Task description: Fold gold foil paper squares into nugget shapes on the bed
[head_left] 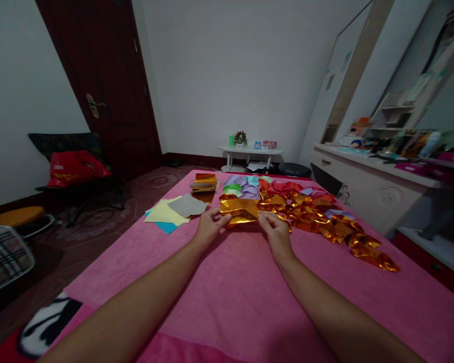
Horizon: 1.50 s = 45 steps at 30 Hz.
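A shiny gold foil sheet [240,207] is stretched between my two hands, just above the pink cloth [227,282]. My left hand [211,224] pinches its left edge between thumb and fingers. On the opposite edge, my right hand [273,229] grips it the same way. Creases run across the foil. Many crumpled gold foil pieces [318,219] spread to the right of my right hand. Left of my left hand lie flat yellow [165,212], grey [187,204] and blue paper sheets [168,227]. Behind them sits a stack of gold foil sheets [205,182].
Purple, green and red folded papers [245,187] lie at the cloth's far end. A white side table [249,150] stands by the wall. To the right is a cluttered dresser [371,171]; to the left, a chair with a red bag [75,169] near a dark door [98,75].
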Available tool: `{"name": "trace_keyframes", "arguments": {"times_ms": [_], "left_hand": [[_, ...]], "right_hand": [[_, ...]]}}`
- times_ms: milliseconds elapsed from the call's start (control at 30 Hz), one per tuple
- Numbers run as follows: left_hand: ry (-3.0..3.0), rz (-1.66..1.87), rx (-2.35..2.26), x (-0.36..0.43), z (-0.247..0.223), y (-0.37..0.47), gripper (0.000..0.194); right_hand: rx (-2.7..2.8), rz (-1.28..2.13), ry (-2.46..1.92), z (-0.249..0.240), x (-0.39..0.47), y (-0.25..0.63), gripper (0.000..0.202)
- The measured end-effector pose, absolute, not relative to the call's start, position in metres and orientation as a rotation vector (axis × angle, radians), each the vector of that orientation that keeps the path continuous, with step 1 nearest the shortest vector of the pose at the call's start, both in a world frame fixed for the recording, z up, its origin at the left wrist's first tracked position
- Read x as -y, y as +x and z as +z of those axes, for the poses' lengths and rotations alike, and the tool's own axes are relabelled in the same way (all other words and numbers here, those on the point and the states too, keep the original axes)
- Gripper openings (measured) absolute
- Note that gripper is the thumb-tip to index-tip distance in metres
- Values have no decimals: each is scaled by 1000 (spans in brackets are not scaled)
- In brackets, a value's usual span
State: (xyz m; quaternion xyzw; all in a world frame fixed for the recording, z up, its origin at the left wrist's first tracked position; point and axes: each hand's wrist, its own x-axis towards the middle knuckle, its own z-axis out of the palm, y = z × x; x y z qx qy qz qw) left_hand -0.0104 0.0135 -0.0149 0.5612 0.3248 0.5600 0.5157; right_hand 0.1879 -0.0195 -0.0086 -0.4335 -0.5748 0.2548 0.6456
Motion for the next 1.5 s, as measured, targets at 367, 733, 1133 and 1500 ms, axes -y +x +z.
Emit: {"name": "trace_keyframes", "arguments": {"times_ms": [367,733,1133,1500], "left_hand": [[1391,1428,-925,-3,-4,-8,70],[1310,1435,-791,1,-3,-1,34],[987,1460,-677,-4,-14,0,52],[1046,1333,-622,10,2,1,71]], "right_hand": [[1284,765,-937,-8,22,181,42],[1104,717,-909,-4,22,183,34],[1099,821,-912,-9,20,187,39],[1204,1032,-929,-3,25,179,39]]}}
